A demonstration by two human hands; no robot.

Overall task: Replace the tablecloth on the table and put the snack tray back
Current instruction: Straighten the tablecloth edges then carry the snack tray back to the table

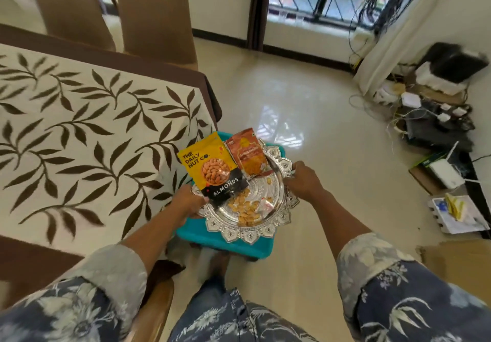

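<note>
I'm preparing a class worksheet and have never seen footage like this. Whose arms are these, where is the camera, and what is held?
The camera sits on a person's head, looking down, so the arms are their own; no machine. The left hand and right hand grip opposite rims of a silver tray over a teal stool. On it lie an almond bag, an orange packet and nuts. A leaf-print tablecloth lies at left.

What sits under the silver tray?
A teal stool shows beneath the tray; the left hand and right hand hold its rim. The tray covers the stool's middle, so contact between them cannot be told.
</note>
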